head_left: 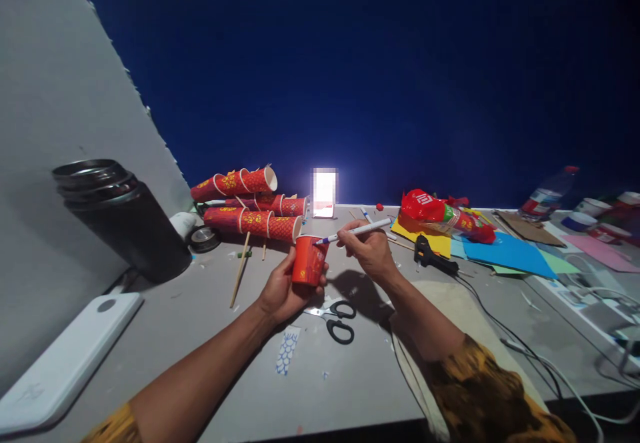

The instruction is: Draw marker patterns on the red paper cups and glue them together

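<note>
The left grip (283, 289) is clenched round a red paper cup (309, 263), held just above the counter (350, 376). The right grip (367, 246) pinches a white pen (357, 230) whose tip meets the cup's rim. Scissors (336, 317) lie on the grey counter beneath, with a row of joined red cups (250, 209) behind and a glue gun (433, 256) and coloured paper sheets (505, 253) to the right. A deep blue wall (375, 63) backs everything. The bright rectangle (325, 189) by the wall is blurred out, and a white slab (65, 363) is cut off at the left edge.

Matt red paper cup (309, 261) (glossy black flask (123, 219) nearby)
</note>
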{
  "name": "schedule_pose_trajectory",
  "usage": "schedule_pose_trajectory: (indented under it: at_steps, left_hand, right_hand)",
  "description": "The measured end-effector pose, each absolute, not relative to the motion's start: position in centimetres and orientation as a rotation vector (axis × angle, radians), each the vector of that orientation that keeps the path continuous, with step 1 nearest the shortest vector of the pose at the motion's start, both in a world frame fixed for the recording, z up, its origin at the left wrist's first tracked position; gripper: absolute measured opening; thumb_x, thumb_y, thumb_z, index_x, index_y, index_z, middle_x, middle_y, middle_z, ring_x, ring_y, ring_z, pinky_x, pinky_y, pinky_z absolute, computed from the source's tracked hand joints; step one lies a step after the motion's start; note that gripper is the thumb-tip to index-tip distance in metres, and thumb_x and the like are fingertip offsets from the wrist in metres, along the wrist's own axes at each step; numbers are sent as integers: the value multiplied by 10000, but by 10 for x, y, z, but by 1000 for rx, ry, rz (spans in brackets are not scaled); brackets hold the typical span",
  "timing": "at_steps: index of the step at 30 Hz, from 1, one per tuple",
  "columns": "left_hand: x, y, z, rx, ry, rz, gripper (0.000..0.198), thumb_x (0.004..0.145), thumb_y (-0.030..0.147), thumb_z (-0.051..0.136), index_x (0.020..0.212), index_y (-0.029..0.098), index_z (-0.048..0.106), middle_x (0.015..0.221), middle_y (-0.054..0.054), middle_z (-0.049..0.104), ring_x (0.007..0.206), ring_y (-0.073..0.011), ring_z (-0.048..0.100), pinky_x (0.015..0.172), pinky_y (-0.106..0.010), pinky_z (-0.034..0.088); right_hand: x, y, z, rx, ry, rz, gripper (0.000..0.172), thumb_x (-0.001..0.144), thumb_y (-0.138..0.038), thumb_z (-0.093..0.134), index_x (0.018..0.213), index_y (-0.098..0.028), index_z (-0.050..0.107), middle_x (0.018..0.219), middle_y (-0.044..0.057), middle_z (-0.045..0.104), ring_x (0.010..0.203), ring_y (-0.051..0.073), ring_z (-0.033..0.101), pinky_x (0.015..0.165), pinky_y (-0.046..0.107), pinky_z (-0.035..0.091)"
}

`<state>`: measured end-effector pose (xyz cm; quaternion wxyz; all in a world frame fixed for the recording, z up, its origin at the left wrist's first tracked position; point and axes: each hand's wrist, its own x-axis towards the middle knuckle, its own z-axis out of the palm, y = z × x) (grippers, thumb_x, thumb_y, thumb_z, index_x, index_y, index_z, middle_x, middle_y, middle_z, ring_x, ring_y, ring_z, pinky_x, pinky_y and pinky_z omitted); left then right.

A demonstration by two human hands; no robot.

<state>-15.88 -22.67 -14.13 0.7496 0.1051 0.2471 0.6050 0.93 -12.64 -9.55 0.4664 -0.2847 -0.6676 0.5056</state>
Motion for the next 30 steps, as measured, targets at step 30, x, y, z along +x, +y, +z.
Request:
schedule_pose_trajectory:
  at_steps: [30]
  left_hand:
    - [-154,-228,-144,283,666,1367,480,970,509,530,1176,91,644,930,-149,692,664,-210,664,575,-316,536]
  right_hand:
    - [14,-132,-88,-699,-1802,1156,237,829,-415,710,763,-192,661,636,20,699,522,141,611,500,245,478]
